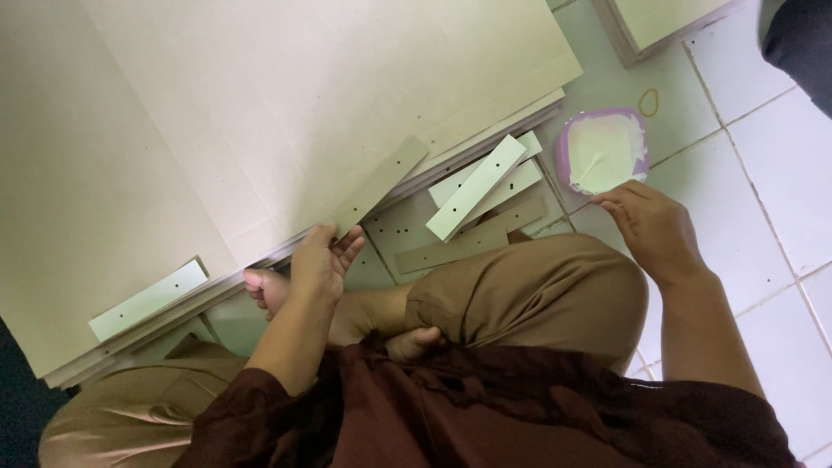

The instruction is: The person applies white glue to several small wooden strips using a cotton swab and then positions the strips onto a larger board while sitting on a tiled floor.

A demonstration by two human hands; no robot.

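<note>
I sit cross-legged on a tiled floor. My left hand has its fingers spread and touches the near edge of a large stack of tan cardboard sheets, right below a long brown cardboard strip lying on the stack. My right hand reaches to the rim of a purple bowl holding pale yellowish paste; its fingertips are at the bowl's near edge and it holds nothing that I can see. Several punched cardboard strips, pale green and brown, lie on the floor between my hands.
Another pale strip rests on the stack's near-left corner. A second pile of boards sits at the top right. A yellow rubber band lies beyond the bowl. A dark shape fills the top right corner. My knee lies between my hands.
</note>
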